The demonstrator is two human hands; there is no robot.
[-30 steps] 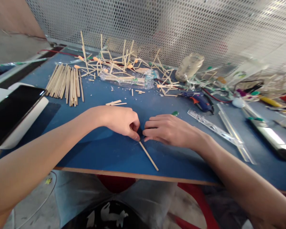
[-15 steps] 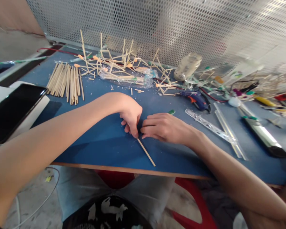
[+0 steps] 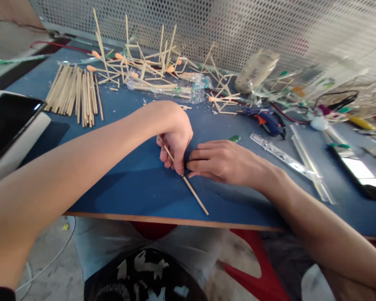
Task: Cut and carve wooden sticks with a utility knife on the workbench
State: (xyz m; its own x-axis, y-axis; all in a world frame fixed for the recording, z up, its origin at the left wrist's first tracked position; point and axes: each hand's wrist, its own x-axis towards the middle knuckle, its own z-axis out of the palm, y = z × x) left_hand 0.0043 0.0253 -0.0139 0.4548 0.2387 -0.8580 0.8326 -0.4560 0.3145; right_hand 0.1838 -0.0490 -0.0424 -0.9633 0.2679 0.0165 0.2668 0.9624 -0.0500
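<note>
A thin wooden stick [image 3: 196, 195] slants across the blue table near its front edge. My left hand [image 3: 177, 136], bent at the wrist, is closed around the stick, with its thumb pressing down about midway along. Close beside it, my right hand [image 3: 221, 162] is closed with curled fingers, the fingertips almost meeting the left thumb at the stick. A small dark piece shows between the two hands, but what my right fingers grip is mostly hidden. A green tip [image 3: 235, 138] sticks out just behind my right hand.
A pile of wooden sticks [image 3: 75, 92] lies at left beside a phone [image 3: 11, 121]. Behind are stick frames with orange tips [image 3: 171, 69], a plastic bag [image 3: 188, 90] and a jar [image 3: 257, 70]. A glue gun [image 3: 268, 121], clear ruler [image 3: 282, 156] and second phone [image 3: 360, 171] lie at right.
The view has shifted slightly. My left hand has rolled a little, so more of the stick shows under its palm. Both hands stay close together at the stick.
</note>
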